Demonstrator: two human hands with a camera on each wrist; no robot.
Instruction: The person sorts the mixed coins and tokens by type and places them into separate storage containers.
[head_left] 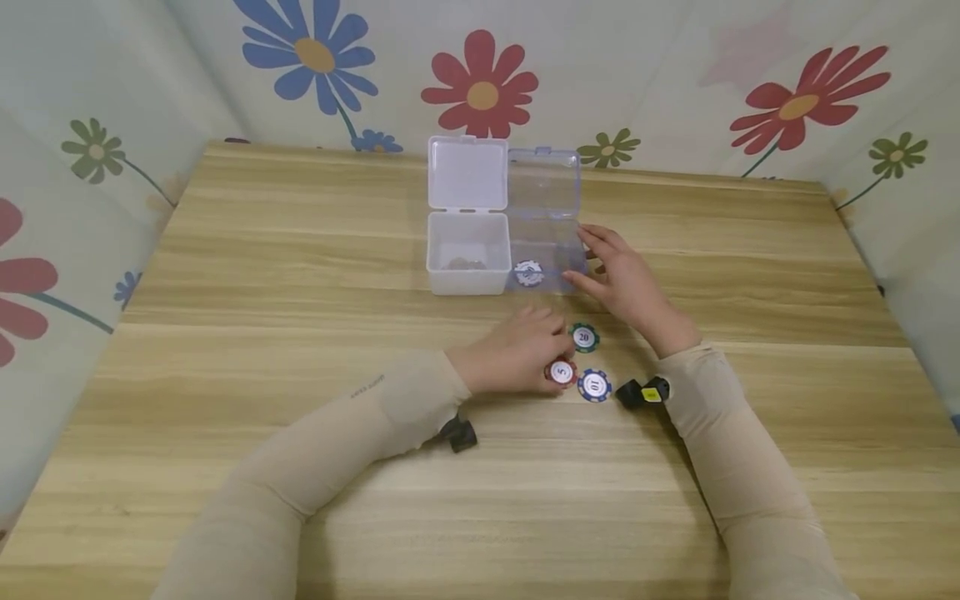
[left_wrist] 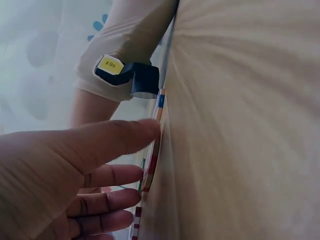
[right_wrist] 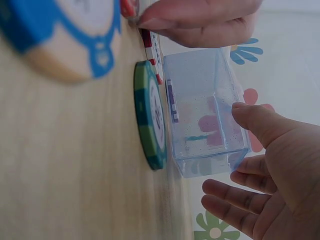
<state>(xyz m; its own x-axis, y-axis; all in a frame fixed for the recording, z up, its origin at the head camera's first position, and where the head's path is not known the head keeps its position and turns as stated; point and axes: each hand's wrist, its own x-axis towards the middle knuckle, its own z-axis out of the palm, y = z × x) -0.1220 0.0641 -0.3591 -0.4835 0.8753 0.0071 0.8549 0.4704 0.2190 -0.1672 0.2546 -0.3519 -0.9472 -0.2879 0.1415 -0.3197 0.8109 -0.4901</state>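
Five chips show — one blue chip (head_left: 595, 386), one green chip (head_left: 584, 337), one red chip (head_left: 561, 372), one dark-red chip (right_wrist: 156, 57), one purple chip (head_left: 528, 273). Two boxes — white box (head_left: 468, 282), clear box (head_left: 546, 183). Two hands (head_left: 517, 352), two wrist cameras (head_left: 461, 435).

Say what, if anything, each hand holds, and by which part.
The left hand seems to pinch the red 5 chip by its rim; the right hand holds the bluish box by its right side.

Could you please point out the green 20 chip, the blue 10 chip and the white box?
Green 20 chip (head_left: 584, 337): head view, printed centre.
Blue 10 chip (head_left: 595, 386): head view, printed centre.
White box (head_left: 468, 283): head view, front wall.
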